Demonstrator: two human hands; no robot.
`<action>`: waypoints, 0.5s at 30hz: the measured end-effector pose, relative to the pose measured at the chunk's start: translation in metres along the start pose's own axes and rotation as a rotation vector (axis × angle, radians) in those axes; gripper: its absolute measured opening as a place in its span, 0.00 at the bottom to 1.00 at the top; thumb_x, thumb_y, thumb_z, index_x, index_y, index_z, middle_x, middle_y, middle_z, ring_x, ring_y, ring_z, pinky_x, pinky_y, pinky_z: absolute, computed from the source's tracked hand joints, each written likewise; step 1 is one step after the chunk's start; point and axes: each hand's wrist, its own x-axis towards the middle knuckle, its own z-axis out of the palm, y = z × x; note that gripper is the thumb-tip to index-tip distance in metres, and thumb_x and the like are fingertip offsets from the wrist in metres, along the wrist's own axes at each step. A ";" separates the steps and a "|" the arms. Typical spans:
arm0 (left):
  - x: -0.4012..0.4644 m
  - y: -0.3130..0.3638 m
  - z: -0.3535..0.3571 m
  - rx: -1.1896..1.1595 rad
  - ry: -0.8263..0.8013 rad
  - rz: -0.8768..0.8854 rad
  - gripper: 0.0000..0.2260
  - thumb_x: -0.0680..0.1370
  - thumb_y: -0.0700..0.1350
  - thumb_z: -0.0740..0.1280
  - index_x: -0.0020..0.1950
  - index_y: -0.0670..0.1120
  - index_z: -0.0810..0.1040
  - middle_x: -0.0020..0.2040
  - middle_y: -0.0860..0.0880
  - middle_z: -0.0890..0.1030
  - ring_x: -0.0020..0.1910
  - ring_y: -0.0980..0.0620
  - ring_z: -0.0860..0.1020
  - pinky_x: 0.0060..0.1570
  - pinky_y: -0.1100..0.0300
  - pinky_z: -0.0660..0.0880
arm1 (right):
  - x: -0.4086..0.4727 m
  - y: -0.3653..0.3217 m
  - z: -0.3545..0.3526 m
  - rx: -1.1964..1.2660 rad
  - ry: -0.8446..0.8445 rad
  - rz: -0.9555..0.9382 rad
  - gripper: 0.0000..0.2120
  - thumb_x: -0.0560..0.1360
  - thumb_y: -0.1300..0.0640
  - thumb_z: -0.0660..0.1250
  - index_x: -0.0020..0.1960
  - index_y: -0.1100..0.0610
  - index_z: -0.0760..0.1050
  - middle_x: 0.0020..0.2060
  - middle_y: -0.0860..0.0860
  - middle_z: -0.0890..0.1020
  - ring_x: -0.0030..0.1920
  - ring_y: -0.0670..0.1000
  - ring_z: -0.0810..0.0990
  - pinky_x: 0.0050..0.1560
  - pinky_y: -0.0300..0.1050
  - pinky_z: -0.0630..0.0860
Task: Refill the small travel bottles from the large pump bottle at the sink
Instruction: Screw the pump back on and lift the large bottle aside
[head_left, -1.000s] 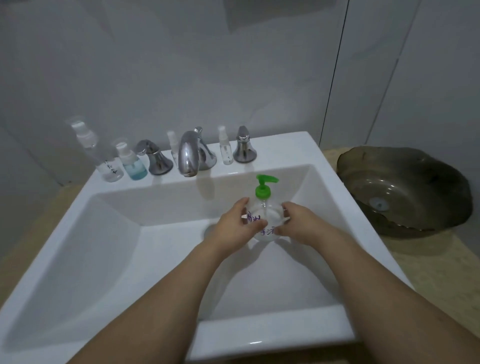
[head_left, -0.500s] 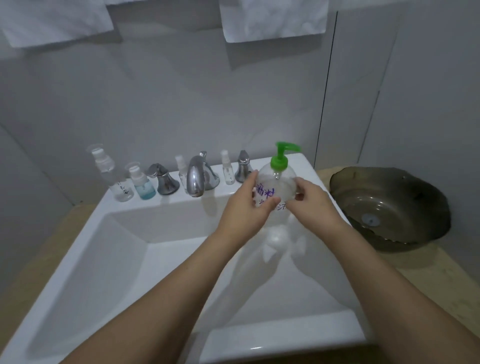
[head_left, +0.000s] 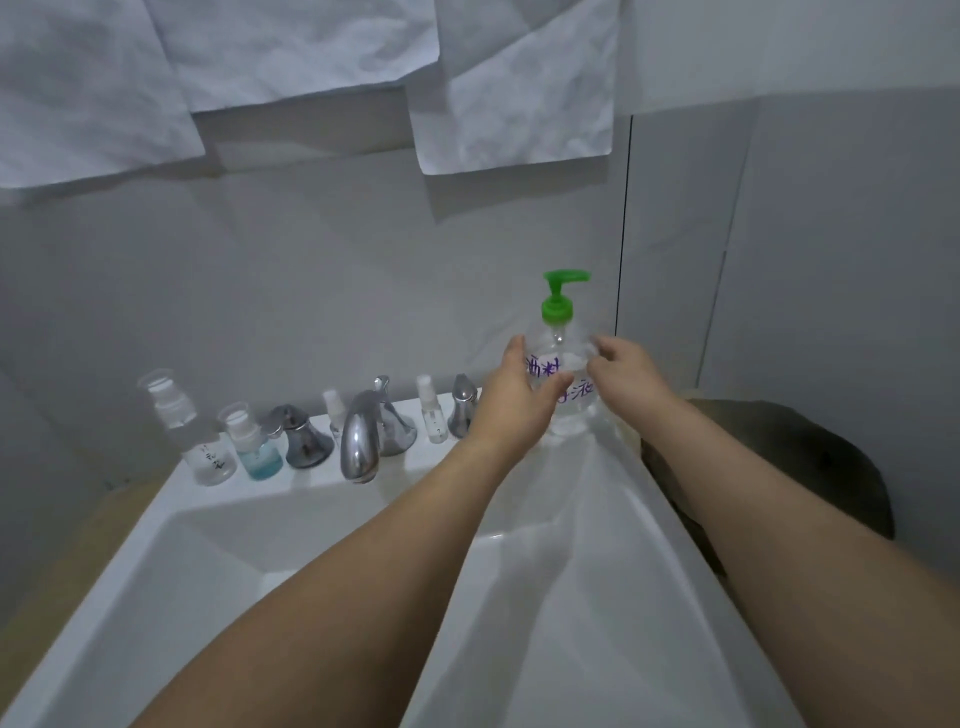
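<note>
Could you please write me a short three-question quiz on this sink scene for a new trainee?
1. True or false: the pump bottle has a green pump head.
2. Which small bottle holds blue liquid? A) the tall clear one at the far left B) the one beside it, left of the left tap handle C) the one between the faucet and the right tap handle
3. Which of the two hands has its palm against the pump bottle's labelled side?

Key: 1 true. 2 B. 3 The left hand; the right hand is at the other side, its contact unclear.
</note>
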 end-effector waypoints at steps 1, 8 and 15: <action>0.002 -0.005 0.005 -0.004 0.002 -0.023 0.29 0.77 0.54 0.68 0.74 0.49 0.62 0.54 0.58 0.75 0.54 0.53 0.77 0.55 0.59 0.72 | 0.000 0.001 0.002 -0.011 -0.013 0.015 0.23 0.68 0.55 0.57 0.59 0.58 0.78 0.48 0.53 0.81 0.47 0.52 0.75 0.51 0.47 0.72; 0.012 -0.033 0.030 0.120 0.038 -0.043 0.35 0.78 0.47 0.67 0.79 0.51 0.50 0.64 0.47 0.78 0.61 0.46 0.77 0.58 0.56 0.72 | 0.012 0.030 0.017 0.001 -0.027 0.065 0.23 0.74 0.63 0.56 0.64 0.48 0.74 0.57 0.53 0.81 0.56 0.55 0.79 0.58 0.46 0.74; 0.004 -0.029 0.026 0.021 -0.018 -0.133 0.37 0.77 0.43 0.68 0.79 0.49 0.48 0.66 0.48 0.76 0.62 0.47 0.76 0.61 0.56 0.73 | -0.002 0.016 0.022 -0.038 0.004 0.167 0.21 0.72 0.66 0.58 0.64 0.57 0.71 0.56 0.56 0.78 0.55 0.57 0.76 0.49 0.43 0.70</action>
